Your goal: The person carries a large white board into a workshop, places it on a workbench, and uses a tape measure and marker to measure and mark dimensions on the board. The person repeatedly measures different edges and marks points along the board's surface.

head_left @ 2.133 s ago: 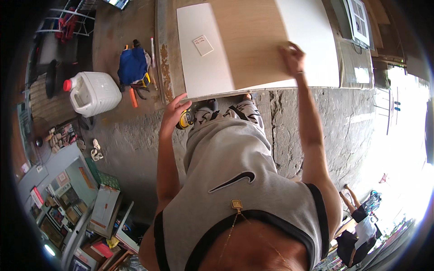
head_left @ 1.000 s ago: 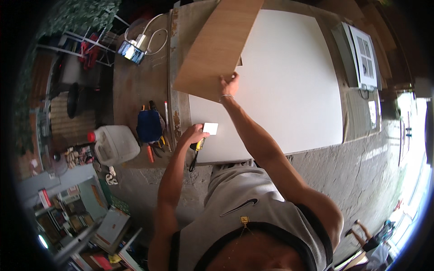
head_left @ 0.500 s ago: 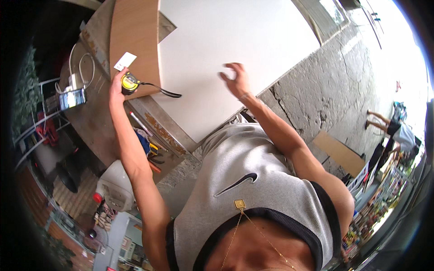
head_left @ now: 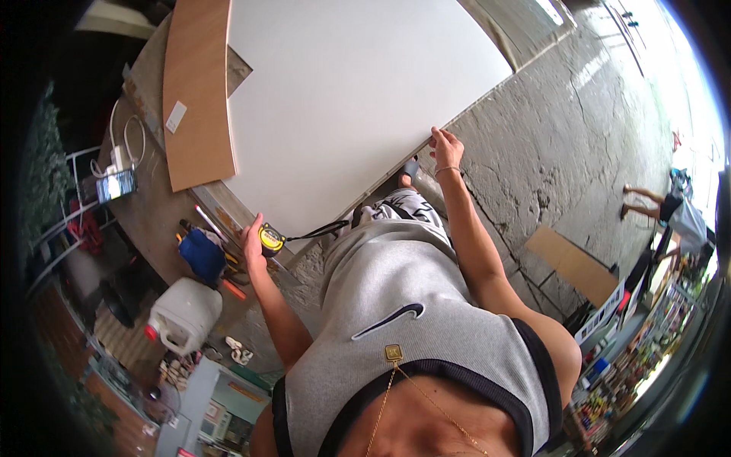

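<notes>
My left hand is closed around a yellow and black tape measure, whose black wrist strap trails to the right. It is beside the near left corner of a large white board. My right hand pinches the right edge of that board, thumb and fingers together. A wood-coloured panel lies along the board's left side, with a small white card on it.
Left of the tape measure are a blue pouch, a pen and orange-handled pliers. A white jug stands nearby. A phone and white cable lie farther left. Cracked concrete extends right, where another person stands.
My left hand has come back toward my body with the tape measure, away from the card. My right hand, open above the white board before, has moved right and taken its edge.
</notes>
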{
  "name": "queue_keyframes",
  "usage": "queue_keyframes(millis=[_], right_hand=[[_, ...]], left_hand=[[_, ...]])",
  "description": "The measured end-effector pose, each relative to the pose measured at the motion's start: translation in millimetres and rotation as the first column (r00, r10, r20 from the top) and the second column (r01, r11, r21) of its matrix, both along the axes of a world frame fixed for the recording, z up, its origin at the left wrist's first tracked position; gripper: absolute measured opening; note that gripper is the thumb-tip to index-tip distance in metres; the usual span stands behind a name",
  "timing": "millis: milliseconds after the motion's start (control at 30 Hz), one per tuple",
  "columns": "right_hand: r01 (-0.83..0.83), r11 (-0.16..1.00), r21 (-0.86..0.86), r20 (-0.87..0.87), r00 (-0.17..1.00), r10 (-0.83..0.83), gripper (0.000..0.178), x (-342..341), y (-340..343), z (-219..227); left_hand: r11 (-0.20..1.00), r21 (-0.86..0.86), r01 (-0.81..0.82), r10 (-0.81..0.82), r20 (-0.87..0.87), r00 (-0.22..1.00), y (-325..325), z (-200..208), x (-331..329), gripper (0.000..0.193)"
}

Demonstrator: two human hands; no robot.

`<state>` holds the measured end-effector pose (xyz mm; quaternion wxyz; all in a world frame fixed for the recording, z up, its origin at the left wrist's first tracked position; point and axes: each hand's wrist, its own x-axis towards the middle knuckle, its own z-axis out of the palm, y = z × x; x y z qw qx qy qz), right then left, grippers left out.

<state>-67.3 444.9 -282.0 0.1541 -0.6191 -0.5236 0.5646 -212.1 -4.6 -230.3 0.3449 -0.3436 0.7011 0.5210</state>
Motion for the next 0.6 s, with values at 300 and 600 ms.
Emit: queue_keyframes(millis=[300,600], right_hand=[[-0.177,0.922,-0.344,-0.153,0.979,0.131,0.024,-5.4,35.2,4.4],[-0.26,0.923,-0.282,-0.42,0.899,0.125,0.018,26.7,53.0,-8.1]], left_hand=[[0.992,0.059,-0.11,0.106,0.06,0.993,19.5,15.7,20.1,0.047],[0.991,-0.101,-0.085,0.087,0.012,0.996,29.4,6.1,56.0,0.049]])
